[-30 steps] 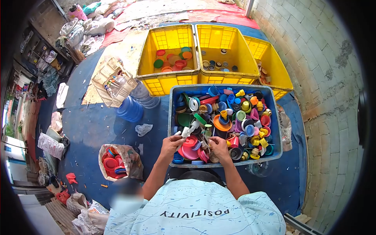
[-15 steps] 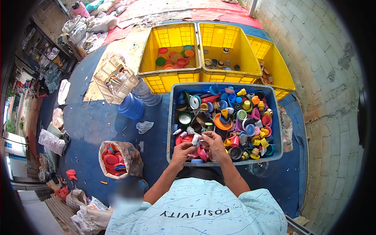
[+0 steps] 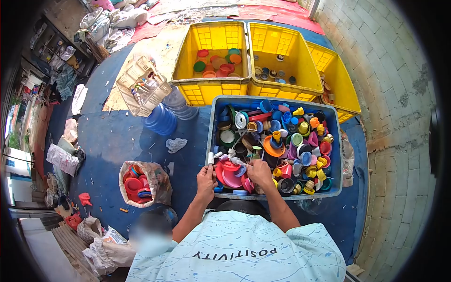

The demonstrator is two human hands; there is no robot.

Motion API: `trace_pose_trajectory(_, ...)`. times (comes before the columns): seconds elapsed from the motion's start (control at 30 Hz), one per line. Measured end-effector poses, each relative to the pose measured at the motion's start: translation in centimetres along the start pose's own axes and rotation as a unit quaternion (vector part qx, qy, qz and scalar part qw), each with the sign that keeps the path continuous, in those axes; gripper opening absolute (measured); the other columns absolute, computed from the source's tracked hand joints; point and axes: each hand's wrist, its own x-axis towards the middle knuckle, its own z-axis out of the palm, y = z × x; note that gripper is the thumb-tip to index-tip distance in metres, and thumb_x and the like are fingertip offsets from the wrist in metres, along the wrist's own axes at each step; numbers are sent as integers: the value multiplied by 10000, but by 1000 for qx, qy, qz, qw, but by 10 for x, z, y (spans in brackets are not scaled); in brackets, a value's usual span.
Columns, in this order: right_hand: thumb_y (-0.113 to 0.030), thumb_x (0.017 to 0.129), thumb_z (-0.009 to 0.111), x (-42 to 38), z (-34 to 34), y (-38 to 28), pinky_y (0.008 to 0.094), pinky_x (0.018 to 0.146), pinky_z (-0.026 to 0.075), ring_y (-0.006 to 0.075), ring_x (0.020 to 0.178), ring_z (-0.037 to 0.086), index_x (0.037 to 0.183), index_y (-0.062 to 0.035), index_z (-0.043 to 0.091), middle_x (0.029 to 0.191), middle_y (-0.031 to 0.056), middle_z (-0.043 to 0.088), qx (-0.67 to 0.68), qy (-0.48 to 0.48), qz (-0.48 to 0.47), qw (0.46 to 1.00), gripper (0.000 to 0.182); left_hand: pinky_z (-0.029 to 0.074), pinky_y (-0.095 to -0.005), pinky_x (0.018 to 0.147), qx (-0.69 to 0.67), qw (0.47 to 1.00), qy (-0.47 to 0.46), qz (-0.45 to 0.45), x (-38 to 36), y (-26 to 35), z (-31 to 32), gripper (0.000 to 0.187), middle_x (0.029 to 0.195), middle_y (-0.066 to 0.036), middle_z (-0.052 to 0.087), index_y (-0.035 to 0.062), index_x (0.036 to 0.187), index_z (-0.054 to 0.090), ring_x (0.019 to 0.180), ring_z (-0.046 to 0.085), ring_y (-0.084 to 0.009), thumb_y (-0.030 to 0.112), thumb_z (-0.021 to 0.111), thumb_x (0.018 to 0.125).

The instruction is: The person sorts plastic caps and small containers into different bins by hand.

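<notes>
A blue tub (image 3: 277,195) in front of me is heaped with mixed plastic caps and lids. My left hand (image 3: 206,182) is at the tub's left rim, its fingers closed on a small white plastic cylinder (image 3: 210,159) that stands upright. Over the near part of the heap, my right hand (image 3: 259,173) is closed, with a small whitish nozzle-like piece (image 3: 237,161) reaching out from its fingertips to the left. Red and pink lids (image 3: 231,178) lie between the two hands. A light blue cap (image 3: 240,192) rests by the near rim.
Yellow crates (image 3: 212,88) holding some caps stand behind the tub. To the left are a sack of red lids (image 3: 159,185), a blue water jug (image 3: 161,121) and a cream basket (image 3: 136,105). A block wall (image 3: 394,127) runs along the right.
My hands were together over the heap and are now apart. The left hand has moved left with the white cylinder, and the right hand has shifted slightly right. The whole view has shifted a little.
</notes>
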Motion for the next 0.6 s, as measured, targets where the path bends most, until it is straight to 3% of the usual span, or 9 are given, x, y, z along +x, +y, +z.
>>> trace_pose_trajectory(0.07,-277,849,560,2,-5,-2,457,793,502,418,866,639,927,23,669,887,270,648,-41,-52,24,997,329,260,-164,377,12,1000,10,13,3,3,-5,191,637,67,460,103,933,554,464,343,-5,287,531,979)
trace_pose_trajectory(0.2,-294,872,543,-1,-21,-5,451,729,486,409,791,630,876,17,664,792,247,637,22,-48,26,998,334,254,-179,391,91,993,12,77,10,12,3,188,633,64,420,87,880,518,476,345,-13,211,657,907)
trace_pose_trajectory(0.23,-262,919,513,-5,-26,-1,382,621,463,288,648,607,866,16,661,705,152,623,69,-40,-2,997,319,272,-191,405,109,990,5,88,12,14,4,200,644,60,428,83,865,513,488,359,-21,188,682,882)
trace_pose_trajectory(0.33,-239,951,486,-10,-37,15,331,580,451,162,616,574,876,2,639,690,63,598,248,6,-4,969,295,298,-201,438,163,979,-29,122,20,16,8,245,659,57,433,81,823,495,516,376,-27,119,737,823)
trace_pose_trajectory(0.37,-190,976,451,-17,-44,20,225,537,397,37,603,474,927,-12,623,682,-22,520,388,-11,28,921,253,289,-187,442,179,973,-48,136,26,13,10,253,654,62,421,88,809,487,518,366,-18,97,739,816)
trace_pose_trajectory(0.4,-184,990,450,-22,-54,23,193,539,395,28,596,470,985,-27,607,682,-31,519,445,-9,21,895,222,280,-174,445,195,967,-68,150,32,10,12,265,649,67,410,95,795,478,520,356,-8,74,742,808)
trace_pose_trajectory(0.47,-198,981,508,-35,-65,22,196,580,436,50,638,523,1015,-40,603,745,-7,583,559,33,7,829,188,366,-185,531,239,958,-88,133,41,2,21,276,702,32,509,79,803,497,594,447,-32,77,772,776)
trace_pose_trajectory(0.6,-191,954,575,-49,-70,32,218,653,483,88,738,596,1039,-40,599,875,40,648,590,86,-10,803,175,467,-231,639,334,931,-111,102,45,-21,58,282,814,-56,653,28,850,557,695,583,-88,110,802,736)
